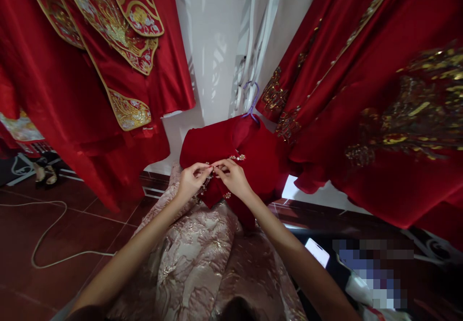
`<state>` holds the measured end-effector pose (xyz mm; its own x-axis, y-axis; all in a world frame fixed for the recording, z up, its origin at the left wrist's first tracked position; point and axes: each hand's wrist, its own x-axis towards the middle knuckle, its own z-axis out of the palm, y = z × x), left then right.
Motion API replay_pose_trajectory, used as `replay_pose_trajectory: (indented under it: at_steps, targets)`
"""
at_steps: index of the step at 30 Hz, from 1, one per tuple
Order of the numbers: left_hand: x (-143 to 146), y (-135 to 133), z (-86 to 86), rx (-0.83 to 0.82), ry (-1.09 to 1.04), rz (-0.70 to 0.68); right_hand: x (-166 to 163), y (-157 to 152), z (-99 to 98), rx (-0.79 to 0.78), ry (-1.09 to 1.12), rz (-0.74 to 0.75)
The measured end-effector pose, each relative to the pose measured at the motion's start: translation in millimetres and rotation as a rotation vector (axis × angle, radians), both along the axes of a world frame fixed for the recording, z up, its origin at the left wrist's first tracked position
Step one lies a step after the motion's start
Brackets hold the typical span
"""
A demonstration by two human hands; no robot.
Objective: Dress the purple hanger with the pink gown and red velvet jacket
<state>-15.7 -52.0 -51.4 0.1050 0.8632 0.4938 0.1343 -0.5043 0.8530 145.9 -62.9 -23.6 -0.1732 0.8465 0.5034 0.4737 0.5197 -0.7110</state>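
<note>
A dark red velvet garment (253, 152) hangs on a purple hanger (252, 100) in front of me, over a pink brocade skirt (202, 253). Small beaded fasteners (238, 157) run down its front. My left hand (191, 181) and my right hand (233, 177) meet at the garment's front opening. The fingertips of both hands pinch one beaded fastener and the cloth edge there.
Red embroidered robes hang at the left (90, 70) and at the right (379, 109), close on both sides. A white wall (217, 46) is behind. A white cable (47, 234) lies on the dark red tiled floor, shoes (45, 172) at far left, a phone (317, 252) lower right.
</note>
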Motion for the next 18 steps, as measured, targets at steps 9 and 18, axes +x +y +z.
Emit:
replay_pose_trajectory:
  at_steps: [9,18]
  targets:
    - [3.8,0.3,5.6,0.041,0.047,0.073,-2.0,-0.2,1.3,0.009,-0.008,-0.002]
    - [-0.1,-0.7,6.0,0.034,0.095,0.014,-1.0,-0.5,-1.5,0.0,0.008,0.017]
